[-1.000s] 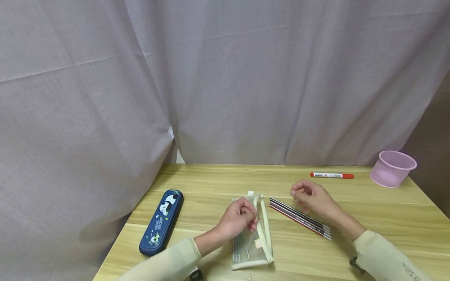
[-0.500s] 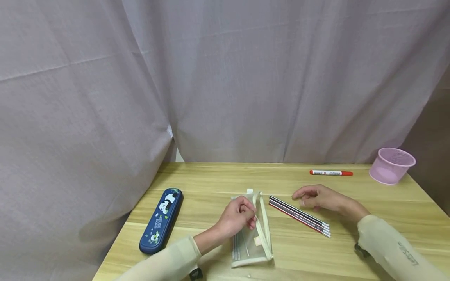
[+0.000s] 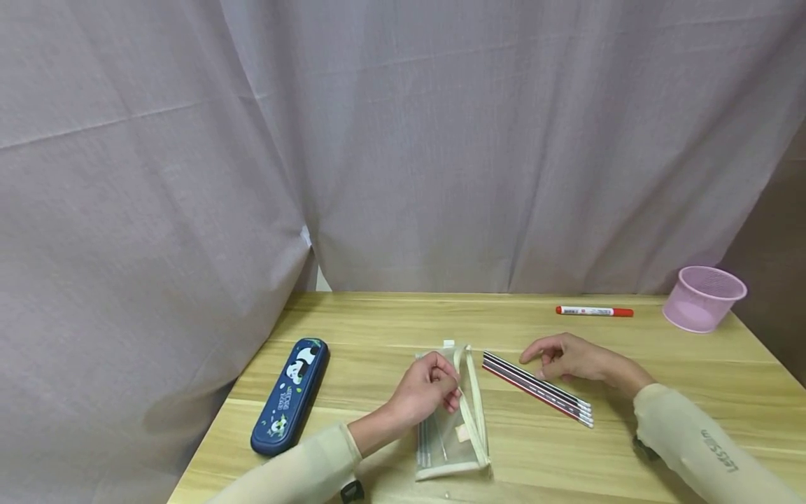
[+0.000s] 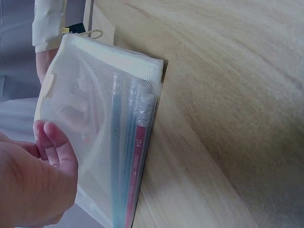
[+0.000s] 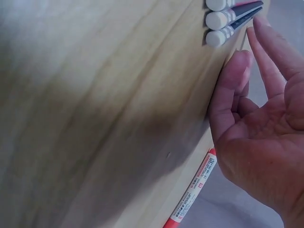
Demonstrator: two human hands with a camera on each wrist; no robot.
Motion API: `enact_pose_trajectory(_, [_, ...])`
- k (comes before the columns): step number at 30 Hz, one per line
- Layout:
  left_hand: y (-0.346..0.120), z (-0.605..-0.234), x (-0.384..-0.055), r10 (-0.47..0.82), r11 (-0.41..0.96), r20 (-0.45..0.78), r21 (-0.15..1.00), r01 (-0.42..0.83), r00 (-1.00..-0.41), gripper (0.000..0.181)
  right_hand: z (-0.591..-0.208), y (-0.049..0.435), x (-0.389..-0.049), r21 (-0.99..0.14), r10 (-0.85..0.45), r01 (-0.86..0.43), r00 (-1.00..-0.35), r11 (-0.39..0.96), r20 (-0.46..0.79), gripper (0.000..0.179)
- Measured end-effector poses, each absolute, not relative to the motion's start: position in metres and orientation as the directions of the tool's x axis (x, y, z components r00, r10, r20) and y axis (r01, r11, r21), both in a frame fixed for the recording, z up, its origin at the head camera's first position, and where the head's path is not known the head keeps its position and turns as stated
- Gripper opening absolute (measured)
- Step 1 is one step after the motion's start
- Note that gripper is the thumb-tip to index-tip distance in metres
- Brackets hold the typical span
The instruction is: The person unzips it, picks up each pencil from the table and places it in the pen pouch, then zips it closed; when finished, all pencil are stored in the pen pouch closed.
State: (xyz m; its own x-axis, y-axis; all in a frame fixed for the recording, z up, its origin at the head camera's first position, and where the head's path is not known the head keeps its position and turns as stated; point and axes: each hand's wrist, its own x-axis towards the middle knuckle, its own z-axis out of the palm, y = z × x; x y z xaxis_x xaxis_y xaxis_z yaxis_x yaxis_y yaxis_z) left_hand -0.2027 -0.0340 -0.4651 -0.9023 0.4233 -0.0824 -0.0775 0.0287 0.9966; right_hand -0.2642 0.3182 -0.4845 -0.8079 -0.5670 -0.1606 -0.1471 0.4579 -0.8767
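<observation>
A see-through mesh pencil pouch (image 3: 450, 448) with cream edging lies in front of me, its zipped side parted. My left hand (image 3: 423, 393) pinches the pouch's edge between thumb and fingers. Through the mesh in the left wrist view, several pencils (image 4: 135, 166) show inside, one red and others bluish. To the right of the pouch, several striped pencils (image 3: 535, 388) lie side by side on the table, white eraser ends toward me. My right hand (image 3: 579, 360) hovers at their far side, thumb and forefinger apart, holding nothing. Whether a fingertip touches a pencil, I cannot tell.
A dark blue pencil case (image 3: 290, 397) with pandas lies on the left of the wooden table (image 3: 365, 329). Behind the right hand lies a red and white marker (image 3: 595, 311). A pink mesh basket (image 3: 704, 299) stands at the back right, with a grey curtain (image 3: 409, 154) behind.
My right hand has lowered toward the loose pencils, its bunched fingertips now spread apart. The left hand has kept its pinch on the pouch edge.
</observation>
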Motion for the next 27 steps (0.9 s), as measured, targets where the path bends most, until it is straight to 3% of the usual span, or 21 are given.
enact_pose_trajectory(8, [-0.034,-0.466,-0.201,0.431,0.024,-0.077,0.997,-0.074,-0.899,0.010,-0.484,0.315,-0.262,-0.853,-0.564,-0.149,-0.804,0.499,-0.190,0.037])
enact_pose_trajectory(14, [-0.033,-0.467,-0.202,0.436,0.019,-0.069,0.998,-0.067,-0.897,0.010,-0.482,0.307,-0.259,-0.830,-0.546,-0.203,-0.826,0.519,-0.140,0.042])
enact_pose_trajectory(27, [-0.033,-0.469,-0.203,0.442,0.020,-0.064,0.998,-0.061,-0.895,0.010,-0.475,0.292,-0.253,-0.496,-0.391,-0.310,-0.918,0.811,-0.065,0.039])
